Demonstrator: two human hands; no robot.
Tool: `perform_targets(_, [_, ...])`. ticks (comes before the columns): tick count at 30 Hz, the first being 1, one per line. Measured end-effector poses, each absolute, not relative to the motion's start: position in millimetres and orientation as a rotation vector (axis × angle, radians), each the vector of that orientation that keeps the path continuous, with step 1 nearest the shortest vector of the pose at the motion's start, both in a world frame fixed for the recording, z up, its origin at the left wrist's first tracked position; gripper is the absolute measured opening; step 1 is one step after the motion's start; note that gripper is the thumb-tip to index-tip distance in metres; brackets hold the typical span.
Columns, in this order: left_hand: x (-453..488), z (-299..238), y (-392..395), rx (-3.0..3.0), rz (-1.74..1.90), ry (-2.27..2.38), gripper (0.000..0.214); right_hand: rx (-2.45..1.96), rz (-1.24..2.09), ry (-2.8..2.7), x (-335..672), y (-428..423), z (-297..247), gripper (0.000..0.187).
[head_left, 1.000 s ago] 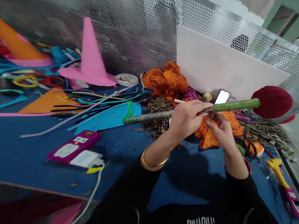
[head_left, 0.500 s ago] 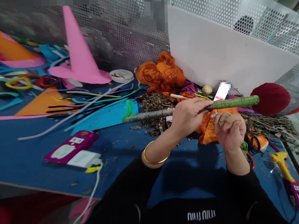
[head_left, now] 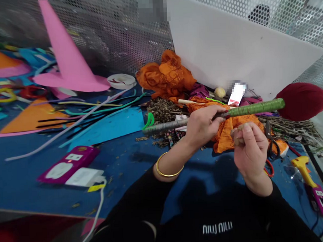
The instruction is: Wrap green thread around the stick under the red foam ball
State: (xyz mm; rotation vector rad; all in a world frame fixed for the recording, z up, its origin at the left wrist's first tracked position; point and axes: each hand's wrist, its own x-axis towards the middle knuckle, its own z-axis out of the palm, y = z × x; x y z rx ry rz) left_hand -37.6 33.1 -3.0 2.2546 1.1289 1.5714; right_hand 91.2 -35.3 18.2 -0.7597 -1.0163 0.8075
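My left hand is closed around the middle of a long wrapped stick held almost level above the table. Green wrapping covers its right part, and grey its left part. A dark red, cloth-like rounded head forms the right end. Just below the green part, my right hand is closed, thumb pressed on the fingers, on a small tan bit. Fingers hide much of this bit, so its kind is unclear. Orange cloth lies behind and beneath the hands.
Scissors and a yellow glue gun lie to the right. Dried twigs sit behind them. On the left are a pink cone hat, several pipe cleaners, blue sheet and a purple power strip. A lit phone leans behind.
My right hand has turned, its thumb now pressed over the tan bit. My left hand keeps its hold on the stick. The view has shifted slightly to the right.
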Motion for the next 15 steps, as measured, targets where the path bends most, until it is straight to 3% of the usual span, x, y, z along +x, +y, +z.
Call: perform_targets(15, [-34.8, -5.6, 27.9, 2.841, 1.334, 1.199, 0.019, -0.676, 0.883, -1.131, 124.4, -11.1, 38.1, 0.029])
